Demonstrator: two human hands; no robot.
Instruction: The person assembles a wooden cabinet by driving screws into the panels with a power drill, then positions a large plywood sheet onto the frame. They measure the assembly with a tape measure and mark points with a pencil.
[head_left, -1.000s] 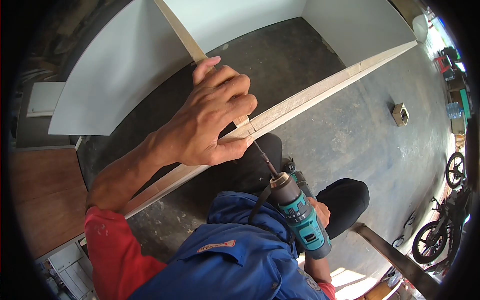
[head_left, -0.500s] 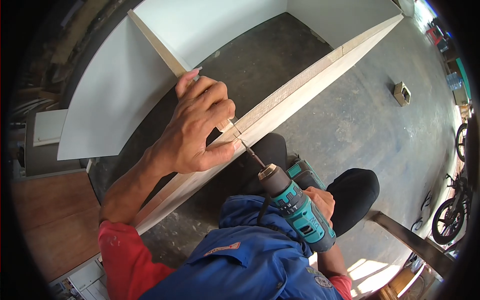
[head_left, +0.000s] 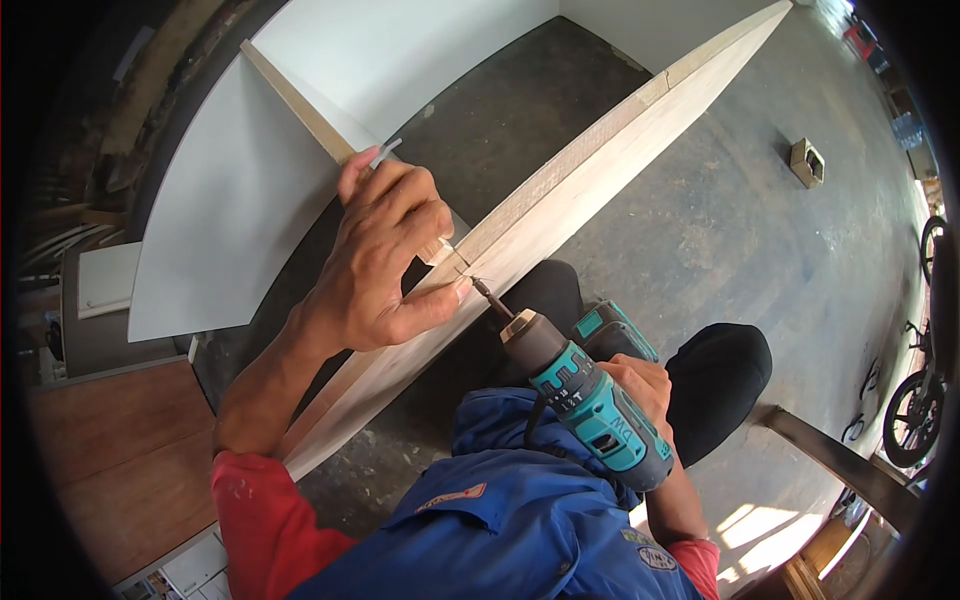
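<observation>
A teal-and-black drill (head_left: 600, 415) points up and to the left above the person's lap, the tip of its bit (head_left: 492, 298) at the side of a long board (head_left: 590, 180). The view is too small to tell whether the tip has entered the wood. The right hand (head_left: 642, 388) is wrapped around the drill's handle, its grip clamped there, with the battery (head_left: 615, 330) showing just beyond the knuckles. The left hand (head_left: 380, 260) lies over a narrow crosspiece (head_left: 298, 105) where it meets the long board; its grip is clamped on the crosspiece, and the thumb rests against the board's face, just beside the bit. Dark lines mark the board's upper edge near the thumb and again farther along.

The crosspiece runs up and left from the hand, beside a curved white panel (head_left: 225, 220). Another white panel (head_left: 430, 60) stands behind it. The person wears a blue garment (head_left: 470, 545) with red sleeves and dark trousers, one knee (head_left: 718, 385) near the right hand.

On the grey floor (head_left: 700, 240), a small hollow block (head_left: 806, 163) sits well apart from the board. A brown panel (head_left: 130, 430) lies at the left, and a spoked wheel (head_left: 912, 420) shows at the far right.
</observation>
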